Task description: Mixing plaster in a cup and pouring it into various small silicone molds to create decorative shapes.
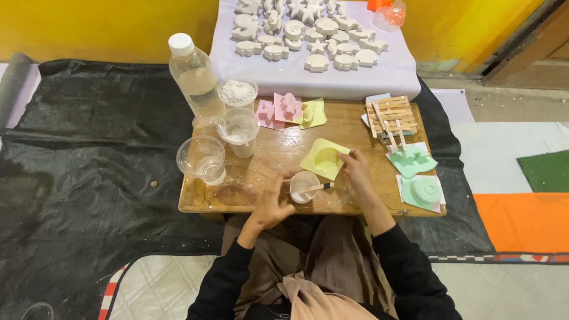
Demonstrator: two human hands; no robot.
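I am at the small wooden table (261,172), working over a small clear cup (303,185) of white mix with a wooden stick (318,187) resting across its rim. My left hand (269,204) sits just left of that cup, fingers (283,179) curled loosely toward its wall; I cannot tell whether they actually touch it. My right hand (358,172) is on the other side, its fingertips (347,156) narrowed onto the edge of the yellow mould (324,159), which lies flat just beyond the cup and directly ahead of my left fingers.

I judge this as the step between mixing and pouring: the mix looks ready, and the yellow mould is being steadied. The next move calls for a firm grip around the cup, the stick kept from tipping out, and a slow tilt over the mould's hollow while the right fingertips keep it level.

Farther beyond my fingers stand larger clear cups (201,159) and a water bottle (194,76); green moulds (415,172) lie right of my right hand.
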